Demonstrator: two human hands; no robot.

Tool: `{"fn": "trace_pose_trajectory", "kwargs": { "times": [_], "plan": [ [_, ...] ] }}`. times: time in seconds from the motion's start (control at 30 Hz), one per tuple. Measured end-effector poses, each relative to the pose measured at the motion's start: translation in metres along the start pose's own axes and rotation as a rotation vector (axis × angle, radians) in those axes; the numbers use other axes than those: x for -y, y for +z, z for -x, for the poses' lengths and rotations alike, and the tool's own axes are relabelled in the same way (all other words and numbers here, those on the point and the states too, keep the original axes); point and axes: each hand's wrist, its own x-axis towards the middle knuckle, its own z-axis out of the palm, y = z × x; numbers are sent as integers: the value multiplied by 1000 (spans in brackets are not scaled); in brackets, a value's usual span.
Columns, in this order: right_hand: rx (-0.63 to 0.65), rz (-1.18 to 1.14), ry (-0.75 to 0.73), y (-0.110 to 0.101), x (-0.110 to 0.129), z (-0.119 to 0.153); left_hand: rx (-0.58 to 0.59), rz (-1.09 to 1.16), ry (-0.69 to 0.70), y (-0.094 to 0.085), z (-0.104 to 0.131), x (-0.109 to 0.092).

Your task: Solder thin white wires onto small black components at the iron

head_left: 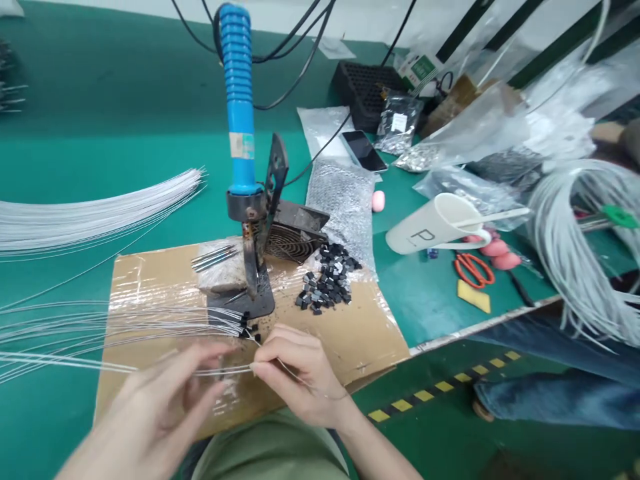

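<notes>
My right hand (300,373) pinches the ends of a few thin white wires (227,371) between thumb and fingertips. One thin strand runs back across that palm to the wrist. My left hand (170,400) is slightly blurred, with thumb and fingers apart around the same wires, which pass behind it to the left. Just beyond the hands lies a bundle of wires with black tips (244,327). A soldering iron with a blue handle (239,100) stands upright in a bracket, its lower end over a dark metal plate (265,300). Small black connector housings (327,280) are heaped to its right.
Cardboard (370,327) covers the bench under the work. A long bundle of white wires (100,213) lies at left. To the right are a white mug (415,230), orange-handled scissors (473,270), a yellow sponge (473,297), a phone (364,151) and coiled cable (555,220). Another person's leg (560,400) shows at right.
</notes>
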Motion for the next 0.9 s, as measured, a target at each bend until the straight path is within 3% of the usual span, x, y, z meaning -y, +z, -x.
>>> {"fn": "trace_pose_trajectory", "kwargs": {
  "times": [0.07, 0.13, 0.33, 0.47, 0.6, 0.7, 0.9],
  "plan": [
    [2, 11, -24, 1, -1, 1, 34, 6, 79, 18, 4, -4],
    [-16, 13, -55, 1, -4, 2, 48, 1, 71, 30, 6, -5],
    [-75, -31, -70, 2, -8, 2, 62, 204, -215, 45, 7, 0],
    [-155, -202, 84, -1, -10, 10, -16, 364, -395, 48, 1, -9],
    [-384, -530, 286, -8, -20, 25, -78, 397, -445, 46, -6, -17],
    [-496, -524, 379, -9, -26, 29, -79, 426, -457, 45, -7, -21],
    [-353, -383, 332, 3, -12, 20, -74, 447, -454, 44, -9, -27]
  ]
}}
